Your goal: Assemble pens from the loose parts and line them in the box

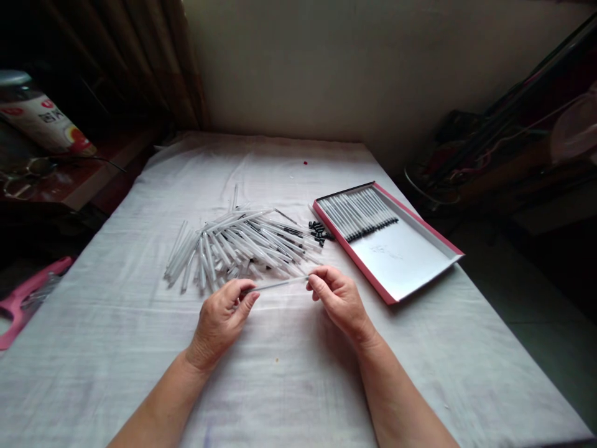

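Observation:
A thin pen refill [277, 285] stretches between my two hands, grey toward the left and paler toward the right. My left hand [226, 317] is closed on its left end. At the other end, the fingertips of my right hand [336, 298] pinch it. Just beyond my hands lies a loose pile of clear pen barrels [242, 246], with dark refills among them. Small black pen parts [319, 231] are heaped at the pile's right side. A shallow box [420, 264] with pink-red sides holds a row of pens [359, 211] with black ends.
A pale cloth covers the table [308, 386]. Pink-handled scissors [35, 292] lie at its left edge. A labelled jar [41, 118] stands on a wooden surface at the far left. Behind the table rise a wall and a curtain [153, 56].

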Tool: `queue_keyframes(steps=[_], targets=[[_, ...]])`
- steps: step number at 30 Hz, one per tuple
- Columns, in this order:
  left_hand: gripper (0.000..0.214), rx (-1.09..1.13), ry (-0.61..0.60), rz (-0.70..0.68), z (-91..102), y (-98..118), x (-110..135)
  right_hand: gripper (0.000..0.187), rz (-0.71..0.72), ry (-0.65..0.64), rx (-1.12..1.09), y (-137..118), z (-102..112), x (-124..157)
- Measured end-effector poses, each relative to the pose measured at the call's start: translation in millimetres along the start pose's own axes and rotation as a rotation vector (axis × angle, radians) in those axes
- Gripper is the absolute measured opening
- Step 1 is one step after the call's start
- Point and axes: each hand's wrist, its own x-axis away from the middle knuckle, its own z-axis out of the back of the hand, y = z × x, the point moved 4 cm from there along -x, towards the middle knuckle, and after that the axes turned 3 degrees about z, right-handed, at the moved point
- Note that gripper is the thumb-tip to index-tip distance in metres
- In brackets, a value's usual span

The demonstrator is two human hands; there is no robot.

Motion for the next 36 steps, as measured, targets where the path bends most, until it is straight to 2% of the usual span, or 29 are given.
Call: queue_keyframes(steps=[3, 7, 10, 13, 18, 26, 29, 33, 36], targets=[[0.018, 0.182, 0.044, 0.148, 0.3, -2, -1, 0.023, -0.017, -0.003, -0.063, 0, -4, 0], [0.037, 0.631, 0.005, 0.494, -6.3, -9, 0, 0.021, -0.027, -0.002, -0.161, 0, -11, 2], [0.045, 0.881, 0.039, 0.627, -7.2, -11, 0, 0.021, -0.043, -0.034, -0.185, -2, -17, 4], [0.044, 1.014, 0.095, 0.671, -4.8, -12, -2, 0.023, -0.08, -0.086, -0.161, -2, -24, 7], [0.04, 1.115, 0.166, 0.733, -3.1, -14, -1, 0.035, -0.175, -0.157, -0.12, 4, -33, 9], [0.047, 1.173, 0.23, 0.713, -0.5, -10, -6, 0.046, -0.199, -0.245, -0.121, 4, -44, 10], [0.046, 1.179, 0.274, 0.669, 2.5, -11, -10, 0.046, -0.185, -0.229, -0.132, 5, -52, 11], [0.043, 1.129, 0.317, 0.65, 2.9, -14, -10, 0.042, -0.136, -0.165, -0.042, 5, -63, 12], [0.043, 1.1, 0.313, 0.639, 0.9, -13, -7, 0.037, -0.098, -0.184, 0.042, 3, -72, 10]])
